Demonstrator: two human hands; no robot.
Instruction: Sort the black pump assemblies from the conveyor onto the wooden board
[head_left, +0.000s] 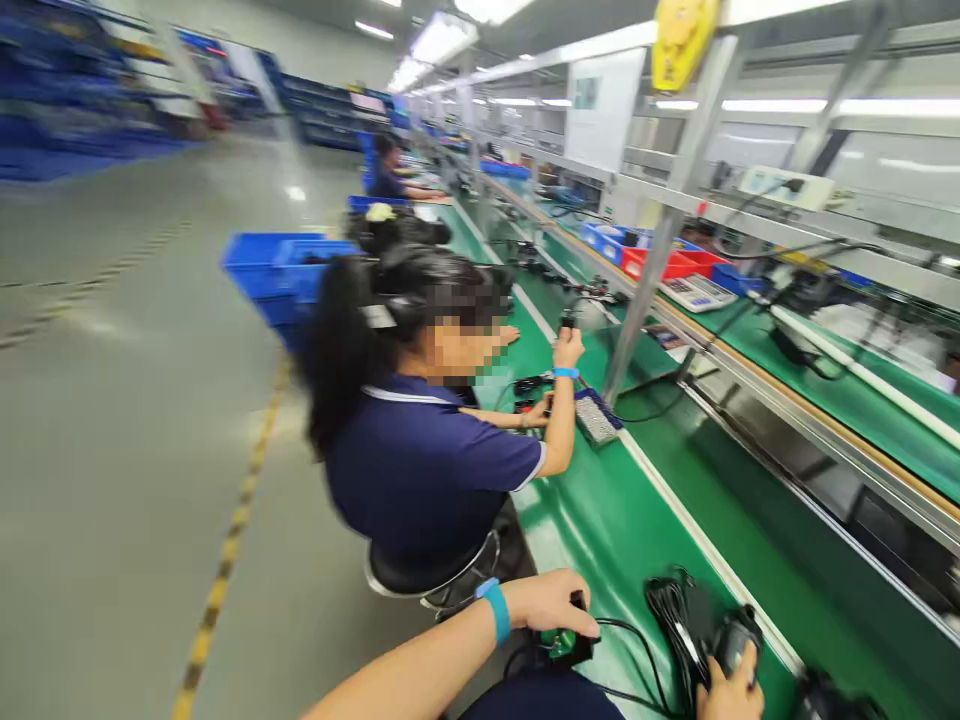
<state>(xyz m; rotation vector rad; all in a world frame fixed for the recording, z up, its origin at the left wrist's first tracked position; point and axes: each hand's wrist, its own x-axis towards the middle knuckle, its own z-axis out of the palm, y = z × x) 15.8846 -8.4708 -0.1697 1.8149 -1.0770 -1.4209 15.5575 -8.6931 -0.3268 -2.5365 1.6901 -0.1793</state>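
My left hand, with a blue band at its wrist, grips a black housing with a green circuit board close to my body. A black cord runs from near that housing across the green bench. At the lower right, my right hand has its fingers curled round a dark rounded device, slightly blurred. A bundled black cable lies just left of that device. Parts of both held things are hidden by my fingers.
A seated co-worker works close by on my left, arms over the bench. A tray of small metallic pieces sits past that arm. Blue bins stand behind the co-worker. A metal post and shelf edge border the right.
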